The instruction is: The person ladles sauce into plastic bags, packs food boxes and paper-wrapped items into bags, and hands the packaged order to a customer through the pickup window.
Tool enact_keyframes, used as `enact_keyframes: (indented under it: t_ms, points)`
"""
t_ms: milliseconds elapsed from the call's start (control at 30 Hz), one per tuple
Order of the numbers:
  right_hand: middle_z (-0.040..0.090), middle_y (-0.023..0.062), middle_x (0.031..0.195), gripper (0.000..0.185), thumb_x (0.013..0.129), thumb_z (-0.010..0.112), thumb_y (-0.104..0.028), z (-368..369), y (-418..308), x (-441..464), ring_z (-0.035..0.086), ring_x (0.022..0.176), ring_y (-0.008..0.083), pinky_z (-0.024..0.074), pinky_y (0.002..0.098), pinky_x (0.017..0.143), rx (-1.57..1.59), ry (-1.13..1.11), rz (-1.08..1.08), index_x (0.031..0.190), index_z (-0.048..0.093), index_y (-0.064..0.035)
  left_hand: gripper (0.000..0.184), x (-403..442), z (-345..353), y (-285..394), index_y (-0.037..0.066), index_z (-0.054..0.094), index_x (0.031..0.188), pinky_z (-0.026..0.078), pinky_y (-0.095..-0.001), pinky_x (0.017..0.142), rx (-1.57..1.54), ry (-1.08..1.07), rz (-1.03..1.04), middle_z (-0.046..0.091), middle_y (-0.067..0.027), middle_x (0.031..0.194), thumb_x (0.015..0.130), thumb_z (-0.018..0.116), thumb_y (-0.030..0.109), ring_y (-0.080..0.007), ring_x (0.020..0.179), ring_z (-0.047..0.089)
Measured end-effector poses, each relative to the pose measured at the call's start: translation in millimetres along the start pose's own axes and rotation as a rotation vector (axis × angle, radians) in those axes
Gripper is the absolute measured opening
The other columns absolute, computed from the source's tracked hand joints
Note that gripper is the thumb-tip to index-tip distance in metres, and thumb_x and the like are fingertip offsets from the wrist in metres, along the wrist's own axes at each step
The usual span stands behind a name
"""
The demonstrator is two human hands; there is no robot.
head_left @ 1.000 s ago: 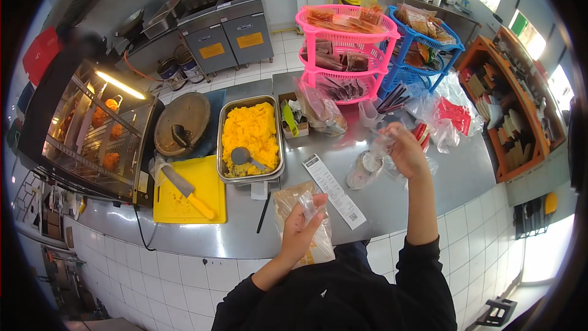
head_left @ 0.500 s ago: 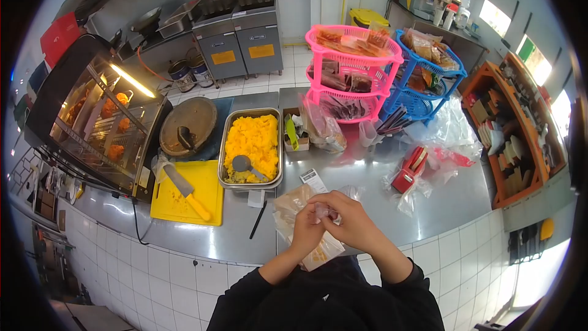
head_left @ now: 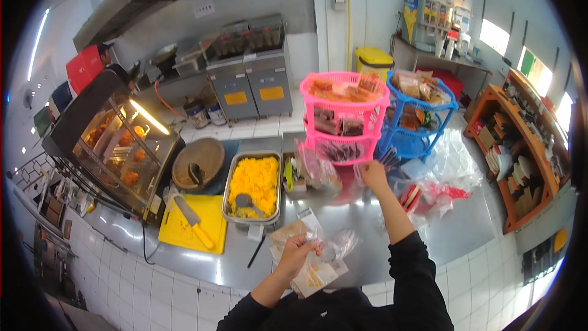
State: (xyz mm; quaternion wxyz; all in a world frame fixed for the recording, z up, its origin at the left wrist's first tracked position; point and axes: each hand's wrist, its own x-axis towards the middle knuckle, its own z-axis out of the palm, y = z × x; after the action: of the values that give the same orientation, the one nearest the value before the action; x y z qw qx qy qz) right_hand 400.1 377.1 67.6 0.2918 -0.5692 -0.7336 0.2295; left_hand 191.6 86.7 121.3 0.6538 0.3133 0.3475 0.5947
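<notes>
My left hand (head_left: 295,255) is closed on a clear plastic bag (head_left: 334,247), whose loose end spreads to the right. Below it, brown paper bags (head_left: 315,276) with a yellowish print lie at the front edge of the steel table. My right arm is stretched forward, and my right hand (head_left: 373,176) is at the small clear cup just in front of the pink basket rack (head_left: 344,124). Its fingers point down and are partly hidden and blurred. Dark thin packets (head_left: 390,158) stand right beside that hand.
Left of my hands are a steel tray (head_left: 281,199) of yellow food with a scoop, a yellow cutting board (head_left: 174,235) with a knife, and a glass warmer (head_left: 122,147). A blue rack (head_left: 422,119) and red tape dispenser (head_left: 409,197) stand right. Someone (head_left: 105,55) is behind the warmer.
My right hand has left my left hand and reached forward to the cup by the pink rack. My left hand keeps the plastic bag, now spread out. The view has tilted up.
</notes>
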Motion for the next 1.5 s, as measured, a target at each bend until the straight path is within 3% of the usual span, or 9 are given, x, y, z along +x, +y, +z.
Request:
enact_keyframes:
  t_ms: [200,367,567,667,800,867,1067,1167,1500]
  points:
    - [0.066,0.0222,0.09,0.028,0.078,0.063,-0.027,36.7,28.6,46.1,0.066,0.086,0.0374,0.0535,0.045,0.075,-0.451,0.028,-0.083,0.09,0.066,-0.0019,0.016,3.9,0.5,21.3,-0.004,0.065,0.093,0.044,-0.0313,0.085,0.06,-0.104,-0.134,0.066,-0.0186,0.102,0.083,0.063,0.008,-0.0179,0.088,0.059]
    - [0.067,0.0201,0.093,0.022,0.08,0.062,-0.023,51.5,27.3,56.7,0.066,0.089,0.0366,0.0531,0.0448,0.078,-0.427,0.032,0.193,0.09,0.065,-0.004,0.032,3.1,-18.9,21.5,-0.006,0.064,0.105,0.04,-0.0385,0.095,-0.39,-0.323,-0.096,0.041,-0.0282,0.138,0.088,0.046,0.015,-0.0272,0.096,0.062]
    - [0.066,0.0183,0.085,0.016,0.08,0.059,-0.019,47.4,26.4,39.9,0.065,0.082,0.0361,0.0535,0.0449,0.07,-0.488,0.136,0.074,0.085,0.064,-0.0053,0.04,4.6,-32.4,2.5,-0.005,0.054,0.123,0.046,-0.0421,0.095,-0.429,-0.219,-0.008,0.024,-0.0165,0.151,0.09,0.038,0.01,-0.0327,0.112,0.057]
    - [0.063,0.0174,0.075,0.015,0.081,0.059,-0.018,41.6,32.4,33.8,0.063,0.077,0.0392,0.0516,0.0469,0.066,-0.449,0.186,-0.035,0.087,0.059,-0.0042,0.034,5.1,-41.7,-9.6,-0.004,0.053,0.125,0.053,-0.0381,0.086,-0.206,-0.104,-0.047,0.025,-0.0101,0.152,0.094,0.042,0.006,-0.0298,0.097,0.064]
    - [0.058,0.019,0.078,0.014,0.085,0.052,-0.01,20.0,0.2,18.8,0.06,0.078,0.0429,0.0485,0.0498,0.065,-0.136,0.507,-0.258,0.098,0.048,-0.0039,0.019,8.1,-45.4,-25.8,-0.006,0.06,0.106,0.056,-0.0359,0.077,-0.149,-0.067,0.021,0.033,-0.0154,0.147,0.092,0.048,0.0,-0.0279,0.089,0.067]
    - [0.057,0.0195,0.085,0.011,0.087,0.052,-0.009,-8.3,-52.8,-26.0,0.058,0.079,0.0416,0.0481,0.0474,0.067,0.289,0.155,-0.221,0.096,0.049,-0.0035,0.016,3.8,-39.4,-23.1,-0.005,0.062,0.1,0.057,-0.0349,0.074,-0.158,0.001,0.023,0.033,-0.0166,0.146,0.09,0.05,-0.001,-0.026,0.084,0.068]
    - [0.058,0.0141,0.076,0.012,0.084,0.057,-0.012,-34.2,-159.1,-168.0,0.059,0.08,0.0357,0.0452,0.0473,0.073,0.048,-0.22,-0.838,0.094,0.053,-0.006,0.015,-9.2,-18.6,-9.2,-0.007,0.064,0.094,0.058,-0.0359,0.074,-0.141,0.13,0.107,0.039,-0.0218,0.141,0.088,0.051,-0.003,-0.0258,0.085,0.068]
    - [0.061,0.0111,0.078,0.013,0.084,0.057,-0.011,-29.8,-166.3,-197.0,0.06,0.083,0.0315,0.0428,0.0459,0.08,0.062,-0.45,-0.514,0.096,0.053,-0.0074,0.015,-19.5,-31.0,-17.5,-0.008,0.065,0.096,0.058,-0.0364,0.075,0.027,0.099,0.206,0.043,-0.024,0.137,0.086,0.053,-0.004,-0.0258,0.088,0.067]
    - [0.066,0.0058,0.086,0.034,0.089,0.057,-0.009,-16.2,-185.1,-221.7,0.063,0.083,0.0228,0.038,0.0381,0.09,0.166,-0.463,-0.53,0.12,0.044,-0.0101,0.017,-55.6,-53.5,0.3,-0.002,0.07,0.096,0.046,-0.0237,0.059,0.69,0.156,0.258,0.069,-0.008,0.081,0.081,0.066,0.002,-0.0111,0.064,0.061]
